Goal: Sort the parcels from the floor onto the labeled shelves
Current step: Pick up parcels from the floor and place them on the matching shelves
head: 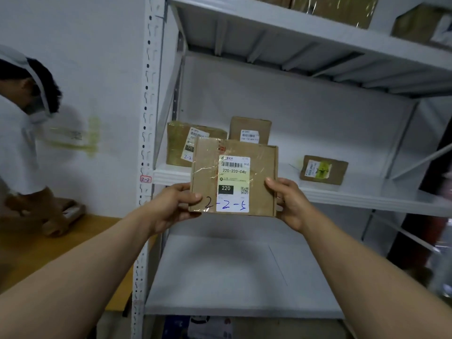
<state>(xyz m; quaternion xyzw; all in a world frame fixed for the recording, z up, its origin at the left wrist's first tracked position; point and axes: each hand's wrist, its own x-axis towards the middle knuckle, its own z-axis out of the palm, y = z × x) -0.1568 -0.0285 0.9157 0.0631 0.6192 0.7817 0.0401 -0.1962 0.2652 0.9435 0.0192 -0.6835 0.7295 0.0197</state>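
I hold a flat brown cardboard parcel upright in front of the white shelf. Its white label reads 220-220-040, with "2-2-5" handwritten below. My left hand grips its lower left edge, thumb on the front. My right hand grips the lower right edge the same way. A small tag "2-2" is stuck on the shelf's left post at this level. On that shelf stand three other parcels: a taped one at the left, one behind my parcel, and a small one to the right.
A lower white shelf lies below my arms. More boxes sit on the shelf above. At the left another person leans over an orange-brown table with parcels. Dark items stand at the far right.
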